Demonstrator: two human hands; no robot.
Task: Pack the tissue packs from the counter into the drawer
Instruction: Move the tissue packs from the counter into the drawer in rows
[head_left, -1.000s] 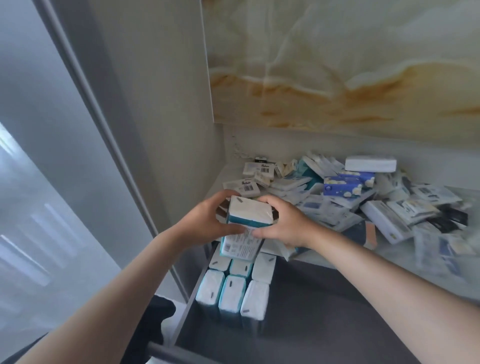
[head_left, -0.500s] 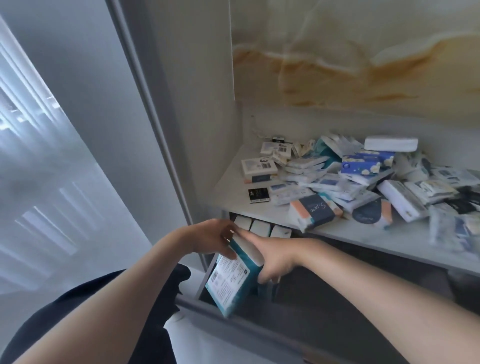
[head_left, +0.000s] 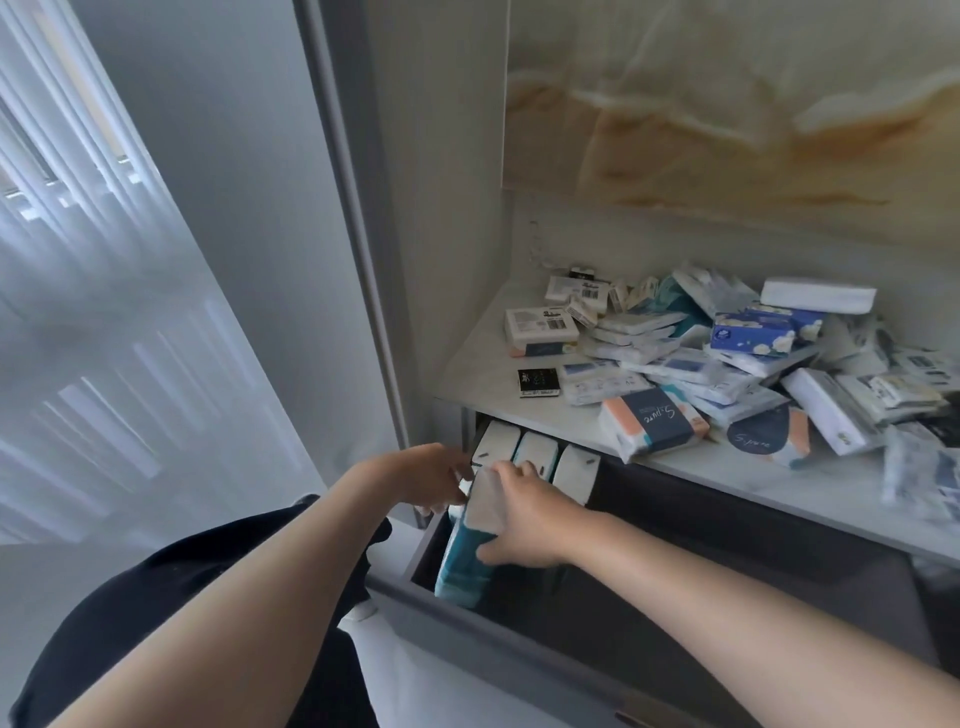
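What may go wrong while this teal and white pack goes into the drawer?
The tilted teal and white tissue pack in the right hand may knock the standing white packs in the grey drawer. The peach and navy pack at the edge of the white counter might slide off.

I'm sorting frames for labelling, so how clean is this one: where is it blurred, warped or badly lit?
Head view: daylight through the curtain washes out the left; the wide lens bends the cabinet frame; packs at the right edge of the counter smear into blur; the drawer interior is dim, yet the held tissue pack, the left hand and the right hand read clearly.
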